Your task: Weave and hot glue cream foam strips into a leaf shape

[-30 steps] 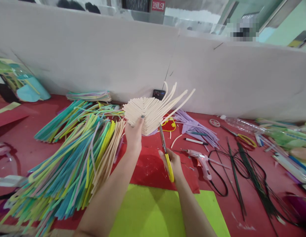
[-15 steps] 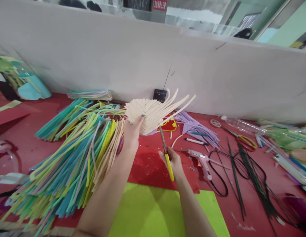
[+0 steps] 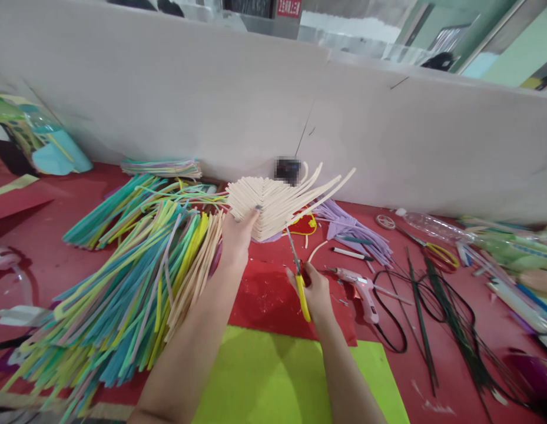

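Observation:
My left hand grips a leaf-shaped piece of cream pipe cleaners by its left lower side, thumb on top. Its strips lie in a herringbone pattern, and several long loose ends reach out to the upper right. In my right hand is a pair of scissors with yellow handles, the blades pointing up at the lower right edge of the cream piece. Whether the blades touch a strip I cannot tell. Beneath the piece shows a bit of purple material, with a yellow-edged red shape beside it.
Bundles of coloured pipe cleaners cover the left. On the right are a pink glue gun with a black cord, purple pipe cleaners, a marker, other scissors and dark green stems. A pale partition stands behind.
The cream piece and both hands stay nearly in place, shifting very slightly right in the view. The scissors' blades look a little further apart.

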### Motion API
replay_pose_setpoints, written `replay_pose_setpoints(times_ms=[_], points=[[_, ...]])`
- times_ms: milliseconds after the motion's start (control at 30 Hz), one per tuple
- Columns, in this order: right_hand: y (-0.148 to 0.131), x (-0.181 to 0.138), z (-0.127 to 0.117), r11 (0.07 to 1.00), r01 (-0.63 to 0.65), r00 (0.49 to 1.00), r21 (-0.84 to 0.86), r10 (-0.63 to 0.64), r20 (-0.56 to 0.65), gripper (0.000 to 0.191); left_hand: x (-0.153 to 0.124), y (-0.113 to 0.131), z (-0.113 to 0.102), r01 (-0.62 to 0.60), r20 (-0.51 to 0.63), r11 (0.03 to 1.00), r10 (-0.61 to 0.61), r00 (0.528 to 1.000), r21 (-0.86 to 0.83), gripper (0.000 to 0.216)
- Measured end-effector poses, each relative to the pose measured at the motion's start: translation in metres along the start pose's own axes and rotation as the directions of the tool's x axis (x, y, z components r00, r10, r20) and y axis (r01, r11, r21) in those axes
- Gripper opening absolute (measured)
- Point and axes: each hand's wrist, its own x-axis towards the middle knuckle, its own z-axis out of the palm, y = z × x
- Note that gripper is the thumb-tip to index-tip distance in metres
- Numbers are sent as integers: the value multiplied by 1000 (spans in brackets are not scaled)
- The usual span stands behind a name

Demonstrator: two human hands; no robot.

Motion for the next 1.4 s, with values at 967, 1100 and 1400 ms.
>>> replay_pose_setpoints(times_ms=[967, 1100, 1400], points=[[-2, -1, 1, 1000, -26, 1000, -1, 26, -15, 48, 5, -4, -3, 31, -43, 999, -31, 999, 17, 37], [-2, -1, 2, 1000, -20, 1000, -5, 20, -22, 48, 5, -3, -3, 41, -53, 999, -40, 998, 23, 37], [2, -1, 5, 1000, 22, 1000, 9, -22, -15, 42, 8, -7, -4, 65, -37, 998, -66, 997, -13, 39]])
